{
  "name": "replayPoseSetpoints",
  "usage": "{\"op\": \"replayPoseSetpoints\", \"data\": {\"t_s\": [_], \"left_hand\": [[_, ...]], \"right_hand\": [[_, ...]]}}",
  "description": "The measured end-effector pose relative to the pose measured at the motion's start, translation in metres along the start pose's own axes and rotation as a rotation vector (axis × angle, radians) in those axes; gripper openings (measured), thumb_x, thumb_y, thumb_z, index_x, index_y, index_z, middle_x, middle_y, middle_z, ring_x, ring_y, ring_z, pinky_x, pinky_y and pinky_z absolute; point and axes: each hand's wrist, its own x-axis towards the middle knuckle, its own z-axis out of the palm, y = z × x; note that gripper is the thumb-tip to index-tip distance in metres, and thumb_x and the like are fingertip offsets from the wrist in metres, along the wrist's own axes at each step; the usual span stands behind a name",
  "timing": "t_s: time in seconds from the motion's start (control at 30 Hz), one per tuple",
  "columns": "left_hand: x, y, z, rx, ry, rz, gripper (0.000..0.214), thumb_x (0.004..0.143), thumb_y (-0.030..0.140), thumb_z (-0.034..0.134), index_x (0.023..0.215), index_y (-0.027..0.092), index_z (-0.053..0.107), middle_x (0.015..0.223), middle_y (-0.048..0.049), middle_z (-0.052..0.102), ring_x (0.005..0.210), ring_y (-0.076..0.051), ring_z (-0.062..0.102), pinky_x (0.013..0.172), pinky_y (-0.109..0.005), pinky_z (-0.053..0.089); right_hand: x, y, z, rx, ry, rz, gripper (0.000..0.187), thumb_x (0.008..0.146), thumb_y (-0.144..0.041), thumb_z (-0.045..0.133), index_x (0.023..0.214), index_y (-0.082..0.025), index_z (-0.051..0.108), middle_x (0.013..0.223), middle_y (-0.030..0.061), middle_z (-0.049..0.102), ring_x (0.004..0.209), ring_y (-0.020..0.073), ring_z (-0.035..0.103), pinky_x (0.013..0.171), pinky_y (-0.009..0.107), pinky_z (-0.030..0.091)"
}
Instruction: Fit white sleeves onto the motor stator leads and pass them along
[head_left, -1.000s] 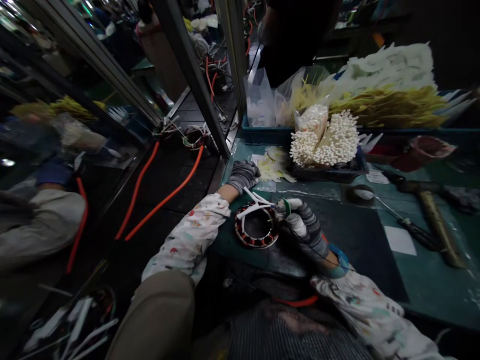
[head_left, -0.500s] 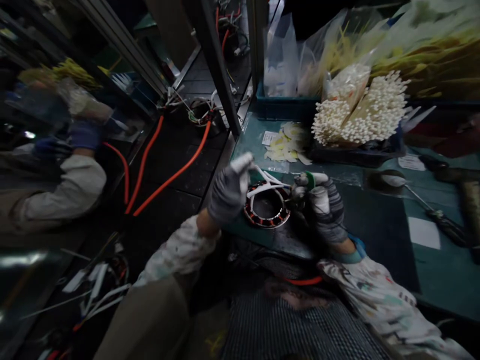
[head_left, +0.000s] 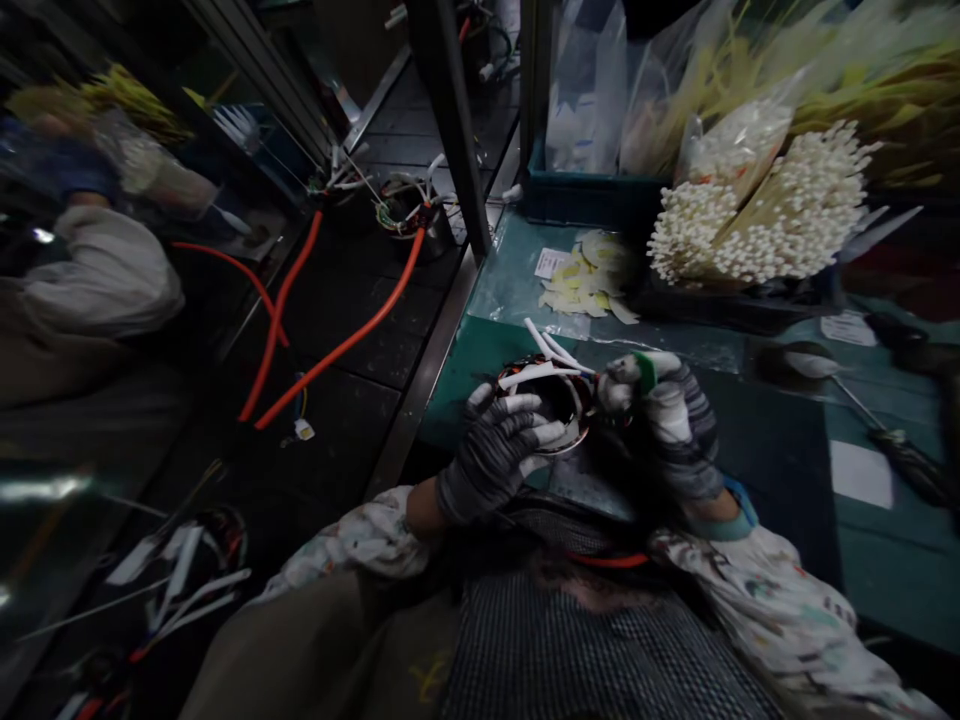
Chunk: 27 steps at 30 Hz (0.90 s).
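Observation:
A ring-shaped motor stator (head_left: 576, 436), with dark and orange windings, lies on the green bench mat. White sleeved leads (head_left: 551, 350) stick out over its top. My left hand (head_left: 499, 445), in a grey striped glove with white fingertips, rests on the stator's near left side, fingers spread across the rim and opening. My right hand (head_left: 671, 415), gloved alike with a green band round one finger, is closed in a pinch at the stator's right side, where thin wires run to its fingertips. The wire ends are hidden in the fingers.
Yellowish slips (head_left: 592, 280) lie behind the stator. A bundle of white-tipped sticks (head_left: 765, 215) sits in a tray at back right. A screwdriver (head_left: 892, 440) lies on the right. Left of the metal edge, another stator (head_left: 412, 215) with orange tubes stands near a co-worker's sleeve (head_left: 112, 270).
My left hand has come down from beside the leads onto the stator, its fingers spreading. My right hand keeps its pinch at the wires. The co-worker's arm has moved left.

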Motion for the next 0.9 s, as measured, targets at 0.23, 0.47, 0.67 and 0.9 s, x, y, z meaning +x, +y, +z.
{"op": "replayPoseSetpoints", "data": {"t_s": [0.23,0.47,0.67,0.9], "left_hand": [[-0.019,-0.007,0.011,-0.014,0.115,0.002,0.024,0.099,0.024,0.071,0.119,0.037,0.076,0.105,0.0001,0.082,0.109,-0.021,0.075,0.101,-0.042,0.060],[-0.003,-0.048,-0.021,-0.636,0.120,-0.092,0.021,0.107,0.041,0.060,0.101,0.026,0.074,0.091,-0.0020,0.081,0.090,-0.017,0.080,0.091,-0.033,0.068],[0.062,-0.073,-0.020,-0.700,-0.241,-0.397,0.060,0.090,0.042,0.079,0.143,0.017,0.064,0.141,-0.0153,0.072,0.125,-0.031,0.073,0.102,-0.042,0.065],[0.057,-0.067,-0.031,-0.835,-0.382,-0.167,0.067,0.093,0.018,0.069,0.158,0.027,0.054,0.158,-0.0083,0.063,0.142,-0.030,0.065,0.113,-0.043,0.060]], "right_hand": [[-0.012,-0.016,0.012,-0.611,-0.419,-0.357,0.029,0.108,-0.034,0.055,0.133,-0.029,0.069,0.115,0.0076,0.080,0.100,0.0270,0.076,0.090,0.044,0.065],[-0.019,-0.012,0.038,-1.291,-0.493,-0.581,0.029,0.101,-0.016,0.062,0.125,-0.017,0.077,0.113,0.0143,0.081,0.094,0.0297,0.072,0.087,0.044,0.059],[-0.010,-0.015,0.036,-1.156,-0.505,-0.605,0.026,0.107,-0.032,0.062,0.111,-0.018,0.083,0.106,0.0107,0.083,0.095,0.0276,0.072,0.087,0.040,0.058],[-0.040,-0.018,0.034,-1.116,-0.455,-0.507,0.022,0.104,-0.028,0.067,0.117,-0.021,0.083,0.103,0.0099,0.083,0.093,0.0269,0.071,0.088,0.042,0.057]]}}
